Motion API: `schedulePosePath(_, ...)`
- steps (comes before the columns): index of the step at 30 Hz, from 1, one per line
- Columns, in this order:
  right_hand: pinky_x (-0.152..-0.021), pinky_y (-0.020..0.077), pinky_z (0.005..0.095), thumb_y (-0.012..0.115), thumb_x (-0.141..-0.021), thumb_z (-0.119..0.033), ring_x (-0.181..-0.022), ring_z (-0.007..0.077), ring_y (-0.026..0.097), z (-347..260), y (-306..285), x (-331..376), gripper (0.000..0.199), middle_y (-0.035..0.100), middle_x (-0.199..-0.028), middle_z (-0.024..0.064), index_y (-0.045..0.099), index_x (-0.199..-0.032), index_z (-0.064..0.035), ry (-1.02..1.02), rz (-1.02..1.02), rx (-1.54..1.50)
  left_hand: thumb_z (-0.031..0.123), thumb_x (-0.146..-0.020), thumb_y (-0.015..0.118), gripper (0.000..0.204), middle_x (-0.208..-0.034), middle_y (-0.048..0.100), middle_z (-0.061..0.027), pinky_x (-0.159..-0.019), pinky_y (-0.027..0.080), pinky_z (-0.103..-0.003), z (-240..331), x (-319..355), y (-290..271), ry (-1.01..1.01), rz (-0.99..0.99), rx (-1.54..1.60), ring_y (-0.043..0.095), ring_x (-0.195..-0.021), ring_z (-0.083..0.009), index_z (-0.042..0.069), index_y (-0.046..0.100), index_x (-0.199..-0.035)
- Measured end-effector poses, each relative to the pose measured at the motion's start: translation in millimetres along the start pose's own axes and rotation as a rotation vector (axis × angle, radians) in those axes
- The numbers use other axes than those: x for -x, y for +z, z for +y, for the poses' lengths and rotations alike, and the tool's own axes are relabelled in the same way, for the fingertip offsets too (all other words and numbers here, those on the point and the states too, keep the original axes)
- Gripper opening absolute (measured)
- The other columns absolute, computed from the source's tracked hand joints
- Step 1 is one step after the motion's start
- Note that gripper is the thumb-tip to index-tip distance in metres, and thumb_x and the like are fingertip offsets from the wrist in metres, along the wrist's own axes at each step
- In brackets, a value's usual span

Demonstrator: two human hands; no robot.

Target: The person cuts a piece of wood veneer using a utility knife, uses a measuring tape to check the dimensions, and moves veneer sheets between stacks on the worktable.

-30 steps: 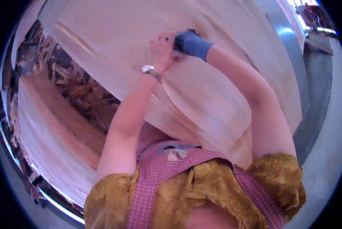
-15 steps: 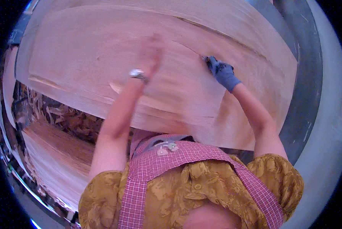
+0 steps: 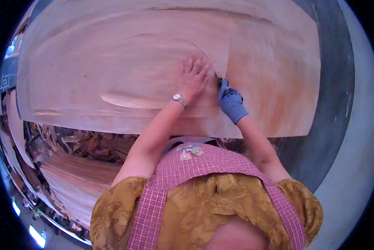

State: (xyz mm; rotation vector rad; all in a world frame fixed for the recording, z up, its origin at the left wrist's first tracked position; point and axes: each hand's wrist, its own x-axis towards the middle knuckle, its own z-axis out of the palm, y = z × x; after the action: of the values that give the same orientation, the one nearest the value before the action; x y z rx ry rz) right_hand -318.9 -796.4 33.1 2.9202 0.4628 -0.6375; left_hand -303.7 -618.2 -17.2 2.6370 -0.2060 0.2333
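Big pale wood sheet (image 3: 141, 75) takes up most of the upper frame. Bare left hand (image 3: 193, 80), silver watch (image 3: 177, 97) on the wrist, lies flat on it near the centre, fingers loosely spread, gripping nothing. Just right of that, the blue-gloved right hand (image 3: 230, 100) has its fingers curled round a small dark tool (image 3: 219, 82), mostly hidden. Brown scraps (image 3: 97, 145) lie left of centre.

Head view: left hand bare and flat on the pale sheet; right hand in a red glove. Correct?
Wrong colour: the head view shows the right hand in a blue glove. Left hand bare and flat on the pale sheet: correct.
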Motion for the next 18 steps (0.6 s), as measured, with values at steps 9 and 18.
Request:
schedulePosePath(9,-0.064,0.0547,0.0438,0.053,-0.088,-0.013,-0.077,0.0369,0.068,8,75,119,0.043,0.067,-0.087,0.0224,0.042,-0.127,-0.0007,0.090,-0.146,-0.236,0.029,-0.091,0.052,0.054,-0.153,0.031,-0.0057,-0.114,0.013,-0.059,-13,-4,1,-0.033,-0.056,-0.059,0.020,-0.144,-0.0291,0.026,0.040,-0.143)
schedulePosePath(18,-0.069,0.0504,0.0394,0.061,-0.086,-0.015,-0.082,0.0326,0.063,-156,-16,-18,0.017,0.065,-0.091,0.0133,0.063,-0.102,-0.0093,-0.324,0.600,-0.437,0.031,-0.089,0.058,0.060,-0.151,0.033,-0.0157,-0.109,0.031,-0.048,-240,-14,-143,-0.284,-0.068,0.080,0.035,-0.136,-0.0352,0.010,0.039,-0.142)
